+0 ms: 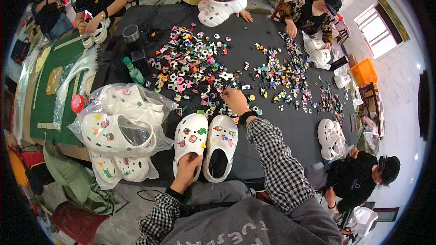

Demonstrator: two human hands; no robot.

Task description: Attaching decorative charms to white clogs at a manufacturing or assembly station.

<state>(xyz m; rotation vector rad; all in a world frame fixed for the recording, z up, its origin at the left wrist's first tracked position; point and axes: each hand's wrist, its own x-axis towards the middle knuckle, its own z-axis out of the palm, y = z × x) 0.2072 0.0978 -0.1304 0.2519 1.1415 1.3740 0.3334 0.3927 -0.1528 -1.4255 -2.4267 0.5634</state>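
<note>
Two white clogs lie side by side at the near edge of the black table (pixel 290 131), both studded with small coloured charms. My left hand (pixel 185 170) grips the heel of the left clog (pixel 190 143). The right clog (pixel 221 147) rests beside it, untouched. My right hand (pixel 235 100) reaches forward into the wide scatter of coloured charms (pixel 190 63), fingers pinched at the pile's near edge; whether a charm is held I cannot tell. Both my sleeves are black-and-white check.
Clear bags of finished white clogs (pixel 120 127) pile at my left, beside a red lid (pixel 78 103) and a green bottle (pixel 133 70). Another charm scatter (pixel 281 72) lies to the right, with a clog pair (pixel 330 138) near a seated person (pixel 359 177). Other people handle clogs (pixel 222 4) at the far edge.
</note>
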